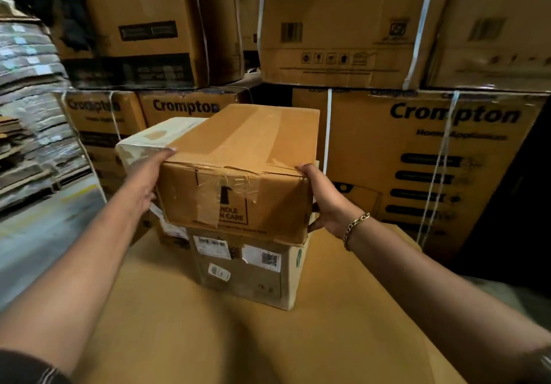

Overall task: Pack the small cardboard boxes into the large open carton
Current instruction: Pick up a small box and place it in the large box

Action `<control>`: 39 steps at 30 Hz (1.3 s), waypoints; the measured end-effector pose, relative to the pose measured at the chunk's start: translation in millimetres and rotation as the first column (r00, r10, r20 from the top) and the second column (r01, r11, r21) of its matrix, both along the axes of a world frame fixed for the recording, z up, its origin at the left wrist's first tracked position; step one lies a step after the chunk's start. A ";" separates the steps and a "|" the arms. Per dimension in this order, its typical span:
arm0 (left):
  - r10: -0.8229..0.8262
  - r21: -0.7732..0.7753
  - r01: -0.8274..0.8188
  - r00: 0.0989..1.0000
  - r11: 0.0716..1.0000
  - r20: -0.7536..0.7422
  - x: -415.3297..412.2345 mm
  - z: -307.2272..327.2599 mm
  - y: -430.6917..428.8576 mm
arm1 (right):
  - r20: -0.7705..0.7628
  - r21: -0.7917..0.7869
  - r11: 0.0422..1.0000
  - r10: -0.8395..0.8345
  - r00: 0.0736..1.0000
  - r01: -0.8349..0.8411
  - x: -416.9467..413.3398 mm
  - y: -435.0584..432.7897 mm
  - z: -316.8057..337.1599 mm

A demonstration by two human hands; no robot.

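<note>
A brown taped cardboard box (241,171), printed "handle with care" on its near end, rests on top of a lower labelled box (253,270). My left hand (146,180) grips its left side and my right hand (325,201), with a chain bracelet at the wrist, grips its right side. A white-wrapped box (149,139) sits behind and to the left, partly hidden by the held box. The boxes stand on a broad flat cardboard surface (208,339). No large open carton shows in view.
Tall stacks of strapped "Crompton" cartons (432,151) form a wall close behind and to the right. More big cartons (343,25) stand above them. Bundles of flattened cardboard (26,109) are piled at the left beside a strip of grey floor (35,234).
</note>
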State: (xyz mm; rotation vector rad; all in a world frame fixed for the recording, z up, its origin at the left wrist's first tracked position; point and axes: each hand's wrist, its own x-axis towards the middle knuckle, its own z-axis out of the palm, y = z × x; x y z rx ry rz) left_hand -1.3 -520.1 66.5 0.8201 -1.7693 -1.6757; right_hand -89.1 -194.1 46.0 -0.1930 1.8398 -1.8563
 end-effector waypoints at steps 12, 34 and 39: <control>-0.051 -0.278 0.023 0.994 0.960 -0.095 -8.9 18.8 132.6 | 0.040 -0.232 0.937 -0.260 0.965 0.262 25.4 131.5 -45.6; -0.155 -0.959 0.269 0.947 -0.084 0.280 17.8 -94.4 586.7 | 0.554 0.026 0.810 -0.499 0.666 0.585 115.2 449.5 -273.4; -0.268 -0.858 0.493 0.815 -0.145 0.514 25.4 -154.2 622.9 | 0.548 0.234 0.790 -0.588 0.595 0.566 132.5 500.0 -292.4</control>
